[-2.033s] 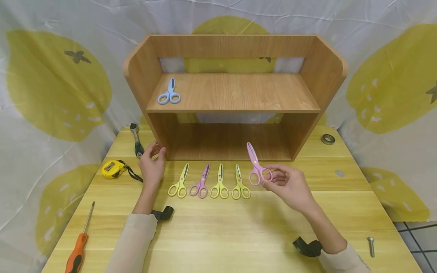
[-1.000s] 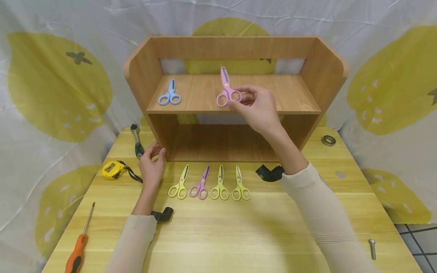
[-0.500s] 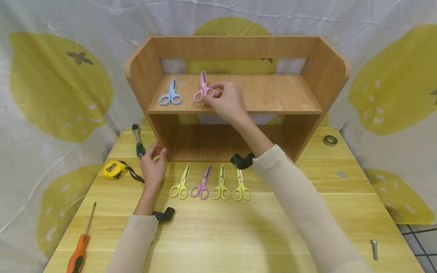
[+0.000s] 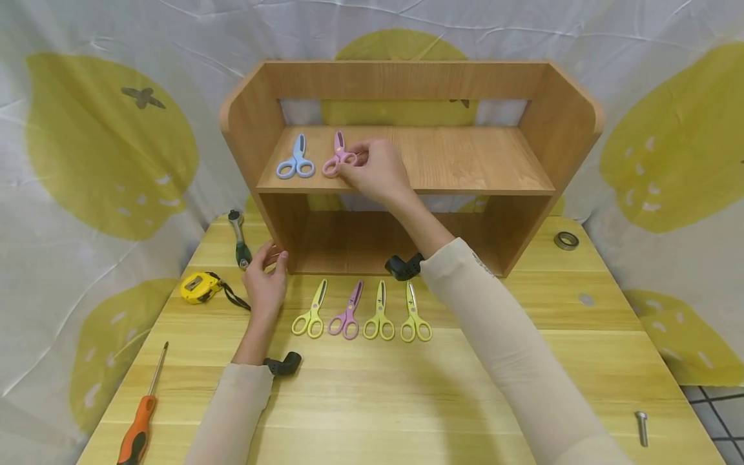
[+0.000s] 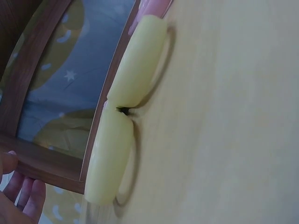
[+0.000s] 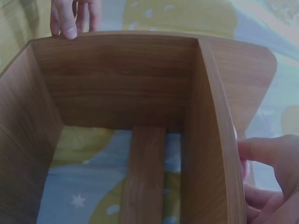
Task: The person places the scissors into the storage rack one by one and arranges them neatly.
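Note:
My right hand [image 4: 378, 171] pinches pink scissors [image 4: 337, 156] by one handle loop, low over the upper board of the wooden shelf [image 4: 465, 155]. Light-blue scissors [image 4: 297, 158] lie on that board just to the left. My left hand [image 4: 265, 281] holds the shelf's left side panel near its bottom, thumb at the front edge and fingers on the outside, as the left wrist view also shows. Before the shelf, a row of scissors lies on the table: yellow scissors [image 4: 312, 311], purple scissors [image 4: 347, 311] and two more yellow pairs, the middle one [image 4: 380, 313] and the right one [image 4: 414, 314].
On the left are a ratchet wrench [image 4: 239, 239], a yellow tape measure [image 4: 199, 288] and an orange-handled screwdriver [image 4: 139, 423]. A black ring [image 4: 566, 241], a small grey disc [image 4: 587, 299] and a bolt [image 4: 642, 428] lie on the right.
My right hand has carried the pink scissors up from the table's right part, then left and down to the upper board beside the light-blue pair. The left hand stays at the side panel.

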A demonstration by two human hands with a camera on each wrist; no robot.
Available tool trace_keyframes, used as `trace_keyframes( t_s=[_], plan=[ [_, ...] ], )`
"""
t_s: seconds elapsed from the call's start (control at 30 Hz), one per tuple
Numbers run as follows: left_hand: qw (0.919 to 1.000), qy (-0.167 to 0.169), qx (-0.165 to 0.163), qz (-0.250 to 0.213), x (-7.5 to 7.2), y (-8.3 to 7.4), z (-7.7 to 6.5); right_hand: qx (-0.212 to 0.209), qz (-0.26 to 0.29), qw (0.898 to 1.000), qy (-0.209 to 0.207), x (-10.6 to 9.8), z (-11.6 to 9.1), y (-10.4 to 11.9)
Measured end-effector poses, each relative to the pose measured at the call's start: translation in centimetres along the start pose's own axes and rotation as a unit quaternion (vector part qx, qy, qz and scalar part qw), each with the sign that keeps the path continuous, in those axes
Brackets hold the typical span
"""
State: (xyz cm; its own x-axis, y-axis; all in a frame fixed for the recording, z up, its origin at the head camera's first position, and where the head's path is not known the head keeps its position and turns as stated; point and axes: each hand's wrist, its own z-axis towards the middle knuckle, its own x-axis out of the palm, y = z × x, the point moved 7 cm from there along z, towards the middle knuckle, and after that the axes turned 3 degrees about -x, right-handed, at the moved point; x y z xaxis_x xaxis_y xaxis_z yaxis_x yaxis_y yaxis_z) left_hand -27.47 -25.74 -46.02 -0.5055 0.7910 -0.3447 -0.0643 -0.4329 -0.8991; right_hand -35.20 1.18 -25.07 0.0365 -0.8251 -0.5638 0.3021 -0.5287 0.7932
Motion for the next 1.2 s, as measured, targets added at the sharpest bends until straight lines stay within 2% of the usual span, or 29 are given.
trace_keyframes(
  t_s=[0.13,0.3,0.43,0.57,0.73,1.07,1.2],
  plan=[
    [1.0,0.0,0.0,-0.004,0.2,0.0,0.0,0.008,-0.045,0.999,0.016,0.1,0.0,-0.1],
    [1.0,0.001,0.004,-0.007,0.4,-0.1,0.0,0.0,-0.074,0.997,0.019,0.0,0.0,-0.1],
    [1.0,0.0,0.005,-0.007,0.5,-0.2,0.0,-0.013,-0.062,0.998,0.016,-0.3,-0.1,-0.1],
    [1.0,-0.001,-0.002,-0.002,0.5,0.0,-0.1,-0.023,-0.024,0.999,0.013,-0.8,-0.8,-0.3],
    [1.0,-0.004,-0.006,0.004,0.4,0.2,0.0,-0.039,0.013,0.999,0.008,-2.3,-2.7,-0.8],
    [1.0,0.0,-0.007,0.006,0.0,0.1,0.2,-0.06,0.018,0.998,-0.016,-6.0,-8.0,-2.7],
    [0.9999,0.001,-0.007,0.01,0.1,0.0,0.1,-0.052,0.017,0.998,-0.021,-6.8,-10.1,-4.4]
  ],
)
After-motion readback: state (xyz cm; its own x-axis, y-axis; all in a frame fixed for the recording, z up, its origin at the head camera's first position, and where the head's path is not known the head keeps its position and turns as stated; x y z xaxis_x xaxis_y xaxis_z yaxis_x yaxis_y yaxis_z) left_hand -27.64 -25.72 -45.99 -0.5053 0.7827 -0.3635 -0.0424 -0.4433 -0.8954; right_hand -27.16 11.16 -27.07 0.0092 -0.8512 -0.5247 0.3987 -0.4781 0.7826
